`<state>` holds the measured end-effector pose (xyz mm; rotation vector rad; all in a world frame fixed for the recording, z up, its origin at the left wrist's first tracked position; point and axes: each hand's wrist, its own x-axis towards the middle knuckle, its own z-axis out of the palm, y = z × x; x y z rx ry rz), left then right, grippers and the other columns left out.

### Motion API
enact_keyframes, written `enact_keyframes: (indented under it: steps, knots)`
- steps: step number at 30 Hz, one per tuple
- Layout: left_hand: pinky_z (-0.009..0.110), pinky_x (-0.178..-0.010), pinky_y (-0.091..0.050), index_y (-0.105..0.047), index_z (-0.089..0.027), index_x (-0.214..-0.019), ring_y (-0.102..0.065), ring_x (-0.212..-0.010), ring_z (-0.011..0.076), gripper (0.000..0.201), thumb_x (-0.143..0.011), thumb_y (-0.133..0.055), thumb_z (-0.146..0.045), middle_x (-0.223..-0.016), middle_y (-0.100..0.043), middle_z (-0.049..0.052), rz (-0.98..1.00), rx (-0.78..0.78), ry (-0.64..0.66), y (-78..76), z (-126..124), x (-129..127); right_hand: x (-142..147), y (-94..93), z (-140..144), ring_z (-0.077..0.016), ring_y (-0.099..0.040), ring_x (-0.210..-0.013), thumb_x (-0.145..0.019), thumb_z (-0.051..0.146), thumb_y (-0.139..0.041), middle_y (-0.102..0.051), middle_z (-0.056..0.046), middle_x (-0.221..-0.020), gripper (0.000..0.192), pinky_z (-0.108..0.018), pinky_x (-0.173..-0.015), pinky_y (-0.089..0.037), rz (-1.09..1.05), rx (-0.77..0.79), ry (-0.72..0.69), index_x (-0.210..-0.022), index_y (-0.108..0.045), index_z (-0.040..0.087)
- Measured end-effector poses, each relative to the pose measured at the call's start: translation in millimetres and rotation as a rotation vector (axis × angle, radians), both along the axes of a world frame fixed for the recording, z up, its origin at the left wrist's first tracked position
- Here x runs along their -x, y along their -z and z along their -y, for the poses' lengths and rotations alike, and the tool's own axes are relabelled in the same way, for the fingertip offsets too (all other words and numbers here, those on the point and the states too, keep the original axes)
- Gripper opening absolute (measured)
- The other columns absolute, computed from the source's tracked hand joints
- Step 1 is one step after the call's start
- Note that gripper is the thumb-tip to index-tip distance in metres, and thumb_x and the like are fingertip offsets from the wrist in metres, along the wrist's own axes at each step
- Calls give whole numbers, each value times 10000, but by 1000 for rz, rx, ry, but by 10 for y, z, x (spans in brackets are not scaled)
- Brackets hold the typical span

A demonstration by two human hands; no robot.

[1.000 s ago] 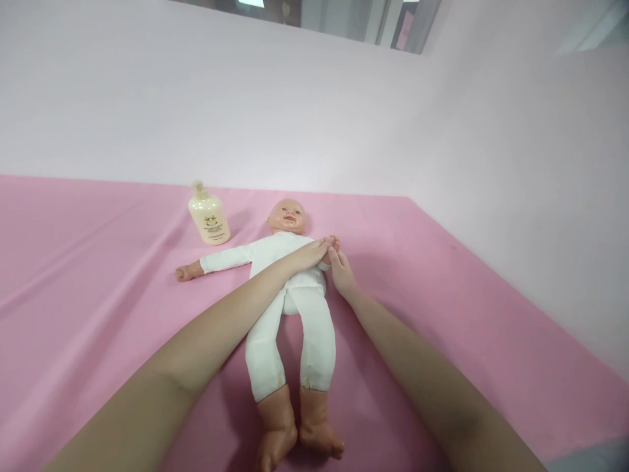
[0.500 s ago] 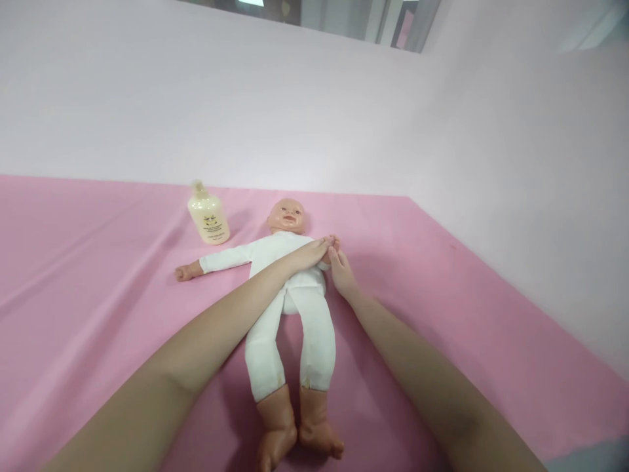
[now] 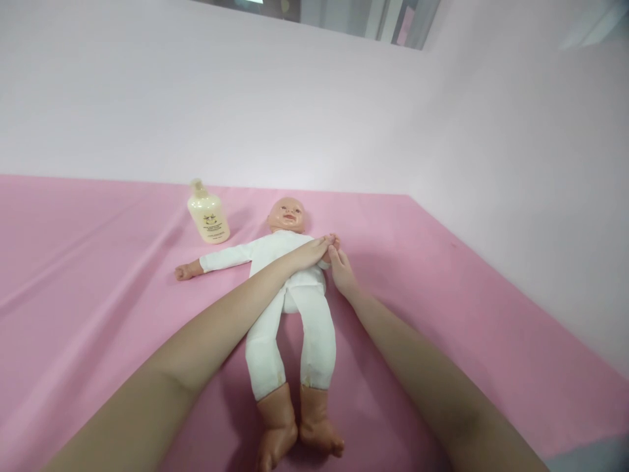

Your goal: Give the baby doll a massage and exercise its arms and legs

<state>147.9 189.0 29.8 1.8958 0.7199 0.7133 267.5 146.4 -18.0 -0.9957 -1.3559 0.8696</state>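
A baby doll (image 3: pixel 289 262) with a white cloth body and bare plastic head, hands and feet lies on its back, head away from me. My left hand (image 3: pixel 314 250) reaches across its chest, fingers closed on the doll's hand at the right. On the outer side of that same doll hand is my right hand (image 3: pixel 342 270), its thumb and fingers pressed around it. Most of the doll's right-side arm is hidden behind my hands. The doll's other arm stretches out to the left, with nobody touching it.
A pale yellow pump bottle (image 3: pixel 210 219) with a printed label stands left of the doll's head. Beneath everything is a pink cloth (image 3: pixel 88 288) with some creases. White walls (image 3: pixel 314 118) rise behind and at the right, with a window (image 3: pixel 354 19) at the top.
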Motion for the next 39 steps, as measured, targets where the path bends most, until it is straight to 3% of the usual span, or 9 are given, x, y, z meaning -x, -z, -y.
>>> enact_keyframes:
  steps: [20,39]
  knots:
    - [306,-947,-387,-565,-133,-1088,-555,-981,182,544,-932,-266,-560,-1026,-631,81,35,1,43,49,-43,-9,-17,-7,9,-198,-431,-1321,-882,595,-429,-511,-49,-1378,592,-369,-1150,-291,-1,-4,-5,-1329,-497,213]
    - [281,-876,-420,-563,-155,-954,-540,-868,161,532,-929,-243,-578,-889,-593,52,66,-33,74,46,-30,-7,-10,-38,39,-192,-410,-1336,-886,599,-417,-494,-29,-1396,585,-376,-1164,-266,9,-2,-4,-1337,-487,234]
